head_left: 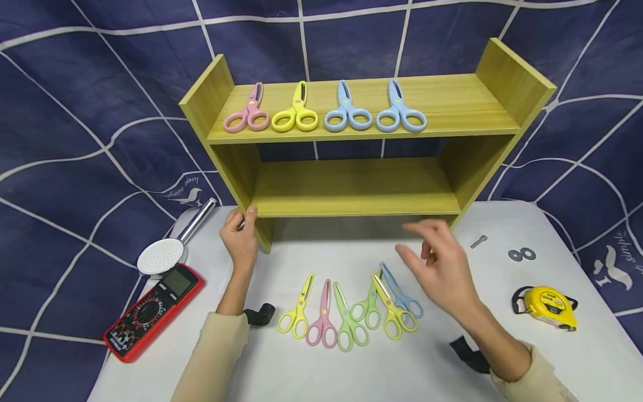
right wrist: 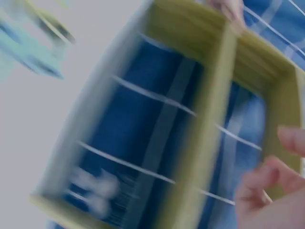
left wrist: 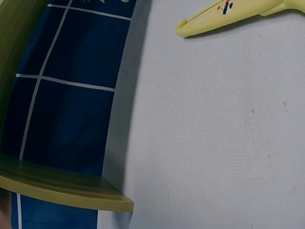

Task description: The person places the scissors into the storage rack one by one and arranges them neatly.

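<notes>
- Stood mid-sort: four plastic scissors lay in a row on the top board of the yellow-green wooden two-tier shelf [head_left: 351,190] in the upper centre of the head view, namely a pink pair [head_left: 247,111], a yellow pair [head_left: 296,110], and two light blue pairs [head_left: 346,110] [head_left: 400,110].
- Lay loose on the white tabletop [head_left: 301,368] at lower centre: six more child scissors [head_left: 346,310], yellow, pink, two green, yellow and blue, fanned side by side, the last three overlapping.
- Gripped the shelf's left side panel near its foot with the left hand [head_left: 240,237], thumb on the front edge, fingers curled round behind.
- Hovered blurred above the right end of the loose scissors, the right hand [head_left: 439,265], fingers loosely spread and holding nothing.
- Judged as the reach for another pair; called next for lowering onto the blue or yellow pair and pinching its handles without dragging the neighbours.
</notes>
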`<action>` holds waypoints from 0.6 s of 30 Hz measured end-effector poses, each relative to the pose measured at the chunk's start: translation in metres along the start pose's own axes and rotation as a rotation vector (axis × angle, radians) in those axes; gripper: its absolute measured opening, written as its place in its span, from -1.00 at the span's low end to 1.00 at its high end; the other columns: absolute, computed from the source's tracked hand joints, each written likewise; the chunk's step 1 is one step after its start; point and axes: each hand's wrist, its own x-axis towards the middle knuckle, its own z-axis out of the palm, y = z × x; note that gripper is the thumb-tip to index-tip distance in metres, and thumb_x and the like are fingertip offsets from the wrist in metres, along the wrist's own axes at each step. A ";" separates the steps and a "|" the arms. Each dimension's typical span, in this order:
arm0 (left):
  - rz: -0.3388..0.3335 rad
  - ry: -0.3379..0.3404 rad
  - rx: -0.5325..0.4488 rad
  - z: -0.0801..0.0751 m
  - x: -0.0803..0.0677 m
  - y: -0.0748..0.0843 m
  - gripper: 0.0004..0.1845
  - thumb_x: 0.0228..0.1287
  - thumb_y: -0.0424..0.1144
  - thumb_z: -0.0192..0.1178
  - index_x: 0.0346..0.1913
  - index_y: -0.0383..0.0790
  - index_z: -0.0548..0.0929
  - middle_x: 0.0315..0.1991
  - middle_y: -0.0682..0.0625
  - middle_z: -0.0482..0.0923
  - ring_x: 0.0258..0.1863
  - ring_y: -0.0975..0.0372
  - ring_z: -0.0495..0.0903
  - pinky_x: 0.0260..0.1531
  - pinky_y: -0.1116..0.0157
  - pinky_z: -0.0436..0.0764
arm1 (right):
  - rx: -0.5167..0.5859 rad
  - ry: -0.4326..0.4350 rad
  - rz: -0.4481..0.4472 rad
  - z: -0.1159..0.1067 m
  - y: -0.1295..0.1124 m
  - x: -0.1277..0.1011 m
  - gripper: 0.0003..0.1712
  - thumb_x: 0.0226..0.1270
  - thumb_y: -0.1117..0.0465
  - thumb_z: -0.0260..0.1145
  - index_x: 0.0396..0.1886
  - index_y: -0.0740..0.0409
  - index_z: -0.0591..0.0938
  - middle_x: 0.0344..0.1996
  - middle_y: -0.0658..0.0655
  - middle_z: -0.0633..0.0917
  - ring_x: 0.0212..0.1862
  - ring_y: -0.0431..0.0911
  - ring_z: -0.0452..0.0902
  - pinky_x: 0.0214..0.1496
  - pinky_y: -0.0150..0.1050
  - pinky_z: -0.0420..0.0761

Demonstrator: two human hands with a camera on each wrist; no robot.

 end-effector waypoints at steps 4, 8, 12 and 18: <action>-0.001 -0.008 -0.004 0.001 -0.001 0.000 -0.80 0.22 -0.48 0.21 -0.22 -0.63 0.70 -0.34 0.18 0.60 -0.31 0.37 0.57 -0.32 0.52 0.60 | -0.114 -0.343 0.188 0.014 0.015 -0.060 -0.45 0.11 0.24 0.53 0.14 0.17 0.63 -0.07 0.12 0.52 -0.44 -0.20 0.36 -0.53 -0.41 0.39; 0.014 -0.006 0.005 0.001 -0.001 0.000 -0.81 0.23 -0.48 0.20 -0.25 -0.64 0.70 -0.34 0.16 0.61 -0.31 0.38 0.57 -0.33 0.53 0.60 | -0.227 -0.594 0.279 0.019 0.018 -0.101 -0.26 0.07 0.07 0.56 0.29 0.03 0.55 -0.03 0.08 0.42 -0.50 -0.28 0.28 -0.58 -0.42 0.35; 0.014 -0.002 0.008 -0.001 0.001 -0.013 -0.80 0.24 -0.44 0.22 -0.27 -0.60 0.72 -0.32 0.11 0.63 -0.29 0.34 0.57 -0.34 0.51 0.60 | -0.292 -0.665 0.258 0.015 0.021 -0.122 -0.27 -0.01 0.10 0.60 0.24 -0.07 0.59 -0.07 0.04 0.37 -0.49 -0.29 0.25 -0.59 -0.41 0.33; -0.005 0.010 0.012 -0.002 0.004 -0.029 -0.82 0.24 -0.44 0.22 -0.28 -0.56 0.74 -0.30 0.03 0.65 -0.27 0.28 0.58 -0.34 0.49 0.61 | -0.317 -0.631 0.141 0.013 0.026 -0.133 -0.42 -0.06 0.17 0.60 0.06 -0.13 0.67 -0.21 -0.07 0.36 -0.39 -0.28 0.26 -0.54 -0.41 0.34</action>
